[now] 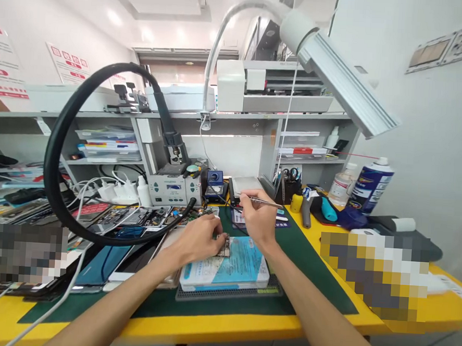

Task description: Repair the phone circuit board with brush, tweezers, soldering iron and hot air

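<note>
My left hand [201,238] is closed at the edge of a small circuit board [223,251], its thumb and fingertips against it. The board lies on a flat blue and white box [244,265], partly covered by my fingers. In my right hand [259,221] I hold a pair of thin metal tweezers [267,202], raised above the far right corner of the box. The tweezers point to the right, away from the board. Beneath the box is a dark perforated pad [196,296] on a green mat [317,293].
A black hot-air hose [50,167] loops over the left side, by a rework station [171,188]. Phones and parts crowd the left, including a blue phone panel [102,264]. A lamp [346,81] hangs overhead. A spray can [372,186] stands right on the yellow table [437,316].
</note>
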Available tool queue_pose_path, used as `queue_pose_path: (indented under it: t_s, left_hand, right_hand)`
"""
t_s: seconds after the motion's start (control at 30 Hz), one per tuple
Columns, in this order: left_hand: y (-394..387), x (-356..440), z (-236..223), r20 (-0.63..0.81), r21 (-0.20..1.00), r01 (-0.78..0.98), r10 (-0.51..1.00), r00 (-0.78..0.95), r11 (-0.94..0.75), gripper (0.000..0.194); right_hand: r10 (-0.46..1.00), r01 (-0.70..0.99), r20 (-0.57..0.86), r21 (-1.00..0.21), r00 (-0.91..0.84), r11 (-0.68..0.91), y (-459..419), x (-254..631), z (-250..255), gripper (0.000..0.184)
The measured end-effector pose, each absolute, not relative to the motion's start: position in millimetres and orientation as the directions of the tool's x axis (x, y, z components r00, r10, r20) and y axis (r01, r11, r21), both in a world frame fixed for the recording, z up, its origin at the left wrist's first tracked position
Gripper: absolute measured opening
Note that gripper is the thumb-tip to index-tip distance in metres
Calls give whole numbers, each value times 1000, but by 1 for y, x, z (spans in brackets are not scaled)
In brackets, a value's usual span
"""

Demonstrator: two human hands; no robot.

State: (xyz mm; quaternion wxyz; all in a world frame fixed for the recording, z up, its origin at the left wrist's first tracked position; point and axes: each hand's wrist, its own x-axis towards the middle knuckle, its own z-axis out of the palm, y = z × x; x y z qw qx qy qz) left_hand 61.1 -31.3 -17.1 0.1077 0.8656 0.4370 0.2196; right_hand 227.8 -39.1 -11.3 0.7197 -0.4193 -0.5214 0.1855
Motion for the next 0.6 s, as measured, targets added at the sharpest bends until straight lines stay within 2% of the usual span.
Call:
queue_pose_path:
  t_s: [0.17,0.23,0.3,0.37,0.43,0.5,0.6]
  left_hand:
    - [-27,56,-12,213,358,701,785,582,-617,21]
    - [-18,51,0,246,367,714,802,544,-597,20]
    - [-2,40,22,356,381,750,834,421,-541,20]
    - [21,27,55,524,423,789,831,188,-446,30]
    - [50,13,94,624,500,796,779,-59,-340,44]
    - [78,3,128,639,570,777,738,-217,-266,49]
    - [110,-3,156,622,626,756,707,-336,-192,36]
  right_hand:
    - [703,197,597,-798,387,570,-38,229,-14,17]
    - [696,211,605,-793,387,572,-39,229,-15,16]
    - [688,218,612,-788,391,576,-41,229,-15,16]
    - [670,222,623,-777,403,589,-43,228,-14,17]
    - [642,234,642,-760,419,606,-44,227,-13,18]
    - [616,254,660,-744,430,618,-44,227,-13,20]
    - [608,289,663,-743,436,604,-43,229,-14,23]
